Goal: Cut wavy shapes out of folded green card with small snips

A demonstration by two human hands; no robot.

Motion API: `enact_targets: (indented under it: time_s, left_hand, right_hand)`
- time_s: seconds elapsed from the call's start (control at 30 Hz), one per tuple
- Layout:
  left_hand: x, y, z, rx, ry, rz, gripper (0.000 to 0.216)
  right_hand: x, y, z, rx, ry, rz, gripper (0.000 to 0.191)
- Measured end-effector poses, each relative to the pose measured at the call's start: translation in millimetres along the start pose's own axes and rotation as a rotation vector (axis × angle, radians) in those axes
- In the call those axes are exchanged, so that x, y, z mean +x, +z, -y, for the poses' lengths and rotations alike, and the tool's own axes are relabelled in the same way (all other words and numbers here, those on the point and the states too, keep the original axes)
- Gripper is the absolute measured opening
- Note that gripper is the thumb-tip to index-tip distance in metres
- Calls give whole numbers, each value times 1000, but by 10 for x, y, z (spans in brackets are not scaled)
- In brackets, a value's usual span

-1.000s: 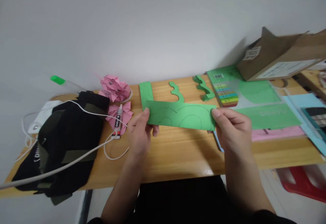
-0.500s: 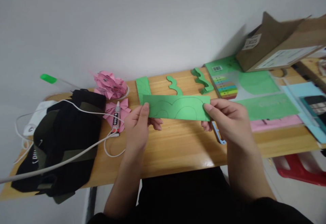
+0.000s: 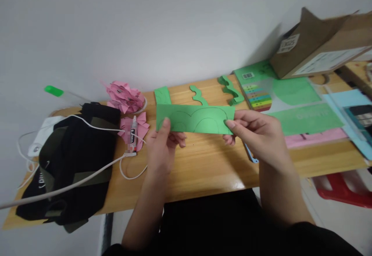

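Both hands hold up a long green paper strip (image 3: 197, 118) with curved pencil lines drawn on it, above the wooden table (image 3: 203, 163). My left hand (image 3: 162, 147) pinches its left end, thumb on the front. My right hand (image 3: 257, 137) pinches the right end. A blue-handled tool (image 3: 250, 156) lies on the table under my right hand, mostly hidden. Wavy green cut-outs (image 3: 231, 90) lie behind the strip.
Pink folded paper flowers (image 3: 124, 97) and a glue tube (image 3: 132, 137) lie at the left, next to a black cloth bag (image 3: 72, 163) crossed by a white cable (image 3: 72, 186). At the right are coloured paper sheets (image 3: 302, 120), a paper pack (image 3: 255, 93) and a cardboard box (image 3: 322, 50).
The strip and both hands have shifted a little to the left and slightly up. My left thumb now sits further onto the strip's front.
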State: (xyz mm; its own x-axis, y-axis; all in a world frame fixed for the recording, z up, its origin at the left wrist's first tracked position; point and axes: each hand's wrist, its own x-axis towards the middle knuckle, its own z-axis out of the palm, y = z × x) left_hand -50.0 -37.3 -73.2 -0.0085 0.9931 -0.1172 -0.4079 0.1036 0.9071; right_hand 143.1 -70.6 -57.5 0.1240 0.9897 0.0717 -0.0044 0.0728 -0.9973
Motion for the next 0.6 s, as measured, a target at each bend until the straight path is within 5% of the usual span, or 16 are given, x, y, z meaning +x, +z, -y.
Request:
enact_targets:
  time_s: [0.17, 0.6]
  left_hand:
    - [-150, 222, 117, 49, -217, 100, 40]
    - [-190, 269, 164, 113, -112, 151, 34]
  right_hand:
    - [-5, 79, -19, 20, -31, -26, 21]
    - [-21, 102, -32, 169, -20, -45, 27]
